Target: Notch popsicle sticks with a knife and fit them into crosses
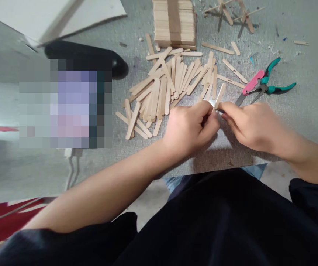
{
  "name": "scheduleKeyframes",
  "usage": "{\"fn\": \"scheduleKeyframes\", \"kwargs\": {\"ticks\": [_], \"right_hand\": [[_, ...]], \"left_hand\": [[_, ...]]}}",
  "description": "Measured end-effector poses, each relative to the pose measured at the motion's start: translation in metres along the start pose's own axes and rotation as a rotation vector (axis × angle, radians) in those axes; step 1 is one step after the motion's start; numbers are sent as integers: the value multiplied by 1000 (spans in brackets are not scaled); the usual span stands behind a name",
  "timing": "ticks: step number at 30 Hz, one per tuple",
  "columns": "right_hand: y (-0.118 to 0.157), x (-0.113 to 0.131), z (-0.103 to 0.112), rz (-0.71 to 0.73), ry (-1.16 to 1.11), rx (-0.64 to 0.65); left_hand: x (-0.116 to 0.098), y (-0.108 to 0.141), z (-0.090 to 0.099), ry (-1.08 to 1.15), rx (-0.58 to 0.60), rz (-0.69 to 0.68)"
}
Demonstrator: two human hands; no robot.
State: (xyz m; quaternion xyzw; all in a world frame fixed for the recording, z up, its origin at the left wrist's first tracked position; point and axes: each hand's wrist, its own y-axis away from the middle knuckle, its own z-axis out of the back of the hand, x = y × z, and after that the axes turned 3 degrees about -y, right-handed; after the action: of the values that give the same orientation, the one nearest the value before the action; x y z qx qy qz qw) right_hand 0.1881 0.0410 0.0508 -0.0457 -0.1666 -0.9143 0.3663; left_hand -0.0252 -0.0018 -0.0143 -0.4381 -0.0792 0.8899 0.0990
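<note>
- One wooden stick [219,96] stands tilted between the two hands, its upper end rising clear of the fingers and its lower part at the left fingertips.
- Left hand [190,125]: fingers curled inward, thumb and forefinger pinching the stick near its lower end.
- Right hand [255,125]: forefinger and thumb reach toward the stick's lower part from the other side, nearly meeting the left fingertips; a dark sliver shows there, but whether these fingers grip it cannot be told.
- Loose pile of sticks [155,98]: spread on the tabletop [308,122] just beyond the left hand.
- Pliers [263,88] with teal handles: just beyond the right hand, overlapping a pink-handled blade [254,82].
- Notched sticks [234,70]: beyond the stick in hand, near the pink handle.
- Stack of sticks [160,24]: behind the pile, a darker strip across its top.
- Small stick assembly [244,15]: at the far edge of view, right of the stack.
- Black rounded object [84,53]: left of the pile, beside a pixelated patch.
</note>
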Motion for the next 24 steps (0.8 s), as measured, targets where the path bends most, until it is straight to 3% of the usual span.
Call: {"fn": "scheduleKeyframes", "kwargs": {"ticks": [6, 11, 14, 24], "right_hand": [[0, 1, -3, -7, -125, 10], [-1, 1, -5, -19, -75, 26], [-1, 1, -4, -19, -50, 47], [-1, 0, -5, -35, -84, 29]], "left_hand": [[7, -2, -1, -49, 6, -91], [15, -5, 0, -14, 44, -142], [16, -7, 1, 6, 85, -137], [10, -10, 4, -10, 57, -73]]}}
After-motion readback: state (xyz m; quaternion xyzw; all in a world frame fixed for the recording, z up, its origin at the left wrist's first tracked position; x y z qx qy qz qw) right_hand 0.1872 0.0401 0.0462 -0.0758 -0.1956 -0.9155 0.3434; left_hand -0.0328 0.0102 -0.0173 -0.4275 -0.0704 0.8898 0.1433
